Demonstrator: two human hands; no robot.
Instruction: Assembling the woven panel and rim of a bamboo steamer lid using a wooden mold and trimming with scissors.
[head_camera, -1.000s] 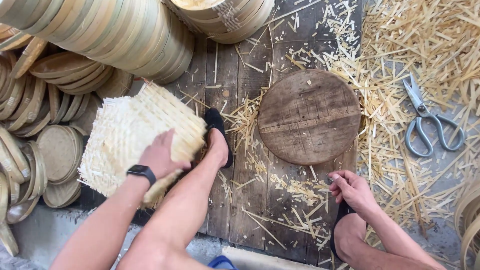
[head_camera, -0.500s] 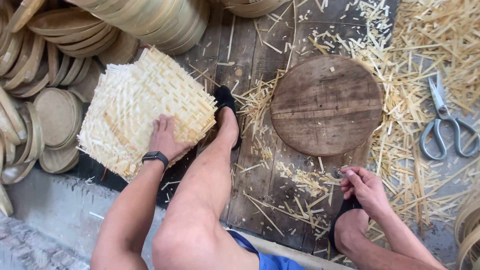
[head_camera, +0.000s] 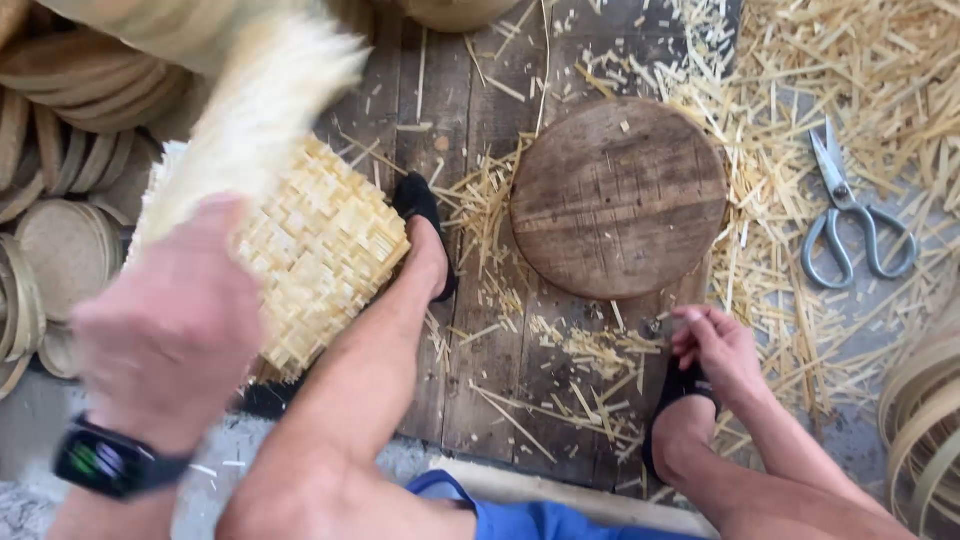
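The left hand (head_camera: 170, 320) is close to the camera and blurred, gripping the near end of a woven mat (head_camera: 265, 110) that rises away from it; how its fingers sit cannot be told. Beyond and below that hand lies a stack of woven mats (head_camera: 320, 250). The right hand (head_camera: 715, 345) rests low by the right foot, fingers curled together. Just beyond it is a round wooden block (head_camera: 620, 195), and farther to its right lie scissors (head_camera: 850, 225) among straw scraps (head_camera: 870, 80).

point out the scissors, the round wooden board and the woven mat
scissors (head_camera: 845, 215), head view, on the pivot
round wooden board (head_camera: 618, 197), head view, middle of its top face
woven mat (head_camera: 320, 250), head view, on the weave
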